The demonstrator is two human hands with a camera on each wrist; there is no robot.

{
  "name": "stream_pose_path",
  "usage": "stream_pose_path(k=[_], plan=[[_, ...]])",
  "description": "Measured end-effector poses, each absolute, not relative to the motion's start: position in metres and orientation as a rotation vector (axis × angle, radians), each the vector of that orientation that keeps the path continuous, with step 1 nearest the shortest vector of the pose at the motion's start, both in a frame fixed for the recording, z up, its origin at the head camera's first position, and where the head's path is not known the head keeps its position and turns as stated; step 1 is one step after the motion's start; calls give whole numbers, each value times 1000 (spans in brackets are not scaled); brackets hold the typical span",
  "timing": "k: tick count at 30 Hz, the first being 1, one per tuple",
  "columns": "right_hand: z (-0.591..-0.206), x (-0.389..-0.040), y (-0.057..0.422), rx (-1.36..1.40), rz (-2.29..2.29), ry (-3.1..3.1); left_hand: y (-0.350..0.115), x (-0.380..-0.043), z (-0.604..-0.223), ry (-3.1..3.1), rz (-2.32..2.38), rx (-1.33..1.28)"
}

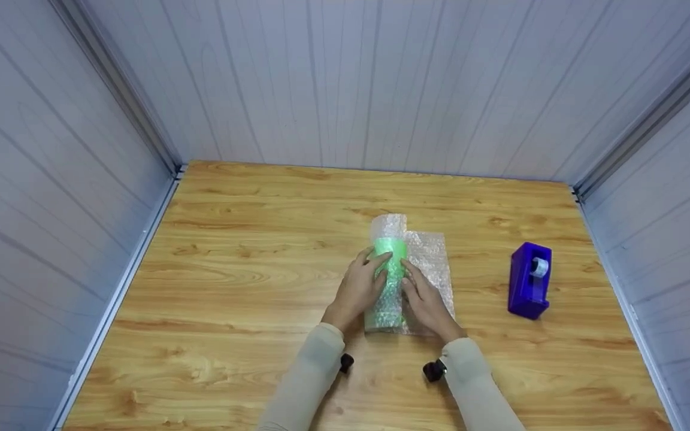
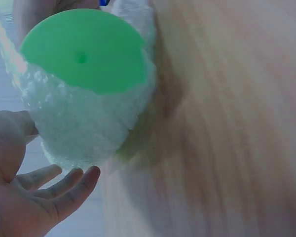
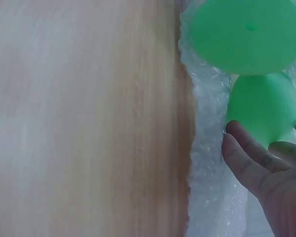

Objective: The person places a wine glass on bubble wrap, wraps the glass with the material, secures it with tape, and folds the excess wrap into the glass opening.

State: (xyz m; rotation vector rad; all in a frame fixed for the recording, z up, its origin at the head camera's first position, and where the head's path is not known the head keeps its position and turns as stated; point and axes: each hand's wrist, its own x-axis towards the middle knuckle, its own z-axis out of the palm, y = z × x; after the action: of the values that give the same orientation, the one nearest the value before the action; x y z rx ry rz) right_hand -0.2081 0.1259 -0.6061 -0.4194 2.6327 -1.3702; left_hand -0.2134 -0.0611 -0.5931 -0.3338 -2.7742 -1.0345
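Observation:
A green cylinder [image 1: 390, 250] lies lengthwise on the table, partly rolled in clear bubble wrap [image 1: 432, 251]. A loose flap of the wrap spreads flat to its right. My left hand [image 1: 357, 288] rests along the roll's left side, fingers reaching over its top. From the right, my right hand [image 1: 432, 308] touches the roll with fairly straight fingers, the palm over the flat wrap. In the left wrist view the cylinder's round end [image 2: 84, 52] has a small central dimple, and bubble wrap covers its lower part. The right wrist view has fingertips [image 3: 234, 127] against the green side.
A blue tape dispenser [image 1: 529, 281] with a roll of clear tape [image 1: 539, 267] stands on the wooden table [image 1: 231, 287] to the right. Pale panel walls [image 1: 345, 84] enclose the table at the back and both sides.

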Motion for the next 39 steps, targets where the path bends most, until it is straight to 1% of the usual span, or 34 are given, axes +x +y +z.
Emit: stream_pose_path(k=[6, 9, 15, 21, 24, 28, 34, 39], plan=[[-604, -208, 124, -351, -1431, 2596, -57, -214, -587, -2865, -958, -313], [-603, -208, 123, -404, -1401, 2645, -54, -213, -586, -2907, -918, -283], [-599, -213, 125, -618, -1228, 2857, -49, -212, -585, -2907, -877, -268], [-593, -213, 129, -560, -1278, 2761, -44, -211, -582, -2940, -829, -258], [-594, -213, 131, -576, -1283, 2753, -44, -211, -581, -2937, -840, -267], [-597, -214, 131, -590, -1308, 2739, -47, -213, -584, -2896, -924, -271], [-604, -211, 134, -587, -1335, 2715, -54, -217, -592, -2743, -1182, -265], [-608, -208, 134, -582, -1397, 2656, -59, -215, -595, -2741, -1350, -225]])
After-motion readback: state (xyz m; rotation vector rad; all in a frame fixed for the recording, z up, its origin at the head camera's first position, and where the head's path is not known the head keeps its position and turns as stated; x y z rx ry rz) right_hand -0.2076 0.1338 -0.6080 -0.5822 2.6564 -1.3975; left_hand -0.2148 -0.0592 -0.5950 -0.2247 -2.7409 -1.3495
